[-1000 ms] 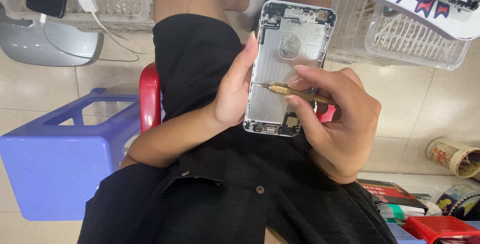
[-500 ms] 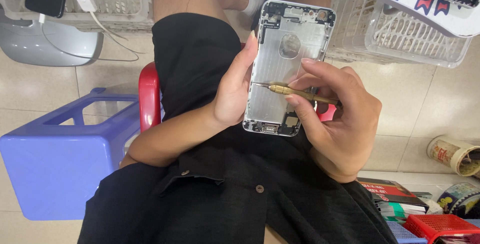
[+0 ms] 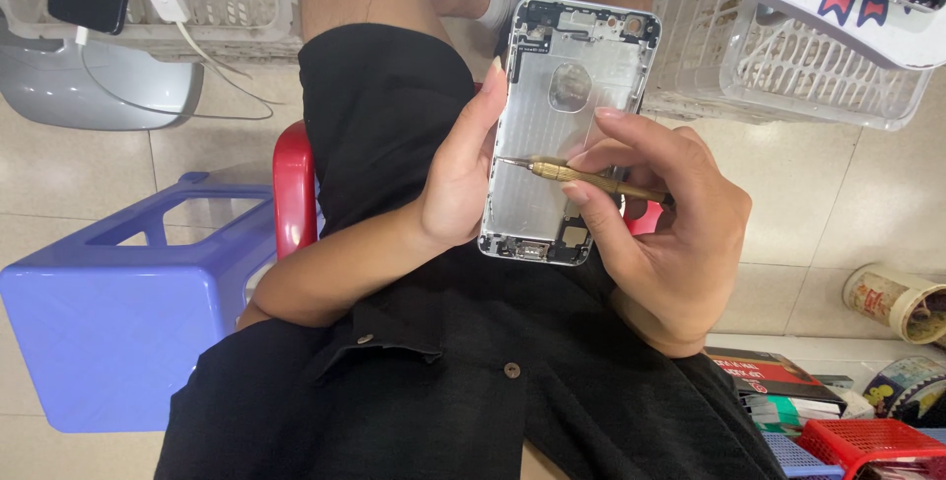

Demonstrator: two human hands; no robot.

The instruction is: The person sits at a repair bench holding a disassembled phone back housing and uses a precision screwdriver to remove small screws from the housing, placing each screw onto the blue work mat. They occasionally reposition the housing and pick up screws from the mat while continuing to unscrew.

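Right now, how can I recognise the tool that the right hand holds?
Find the silver phone housing held above the black-clothed lap. The screwdriver lies across it, pinched in the right hand. It is the only slim brass-coloured rod there.

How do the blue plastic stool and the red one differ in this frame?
The blue stool stands free on the floor at the left with its cut-out top in full view; the red stool shows only a curved edge beside the black clothing, the rest hidden under the seated person. The blue stool looks boxy and square-cornered, while the visible red rim is rounded. Both look like glossy moulded plastic, and they sit close together.
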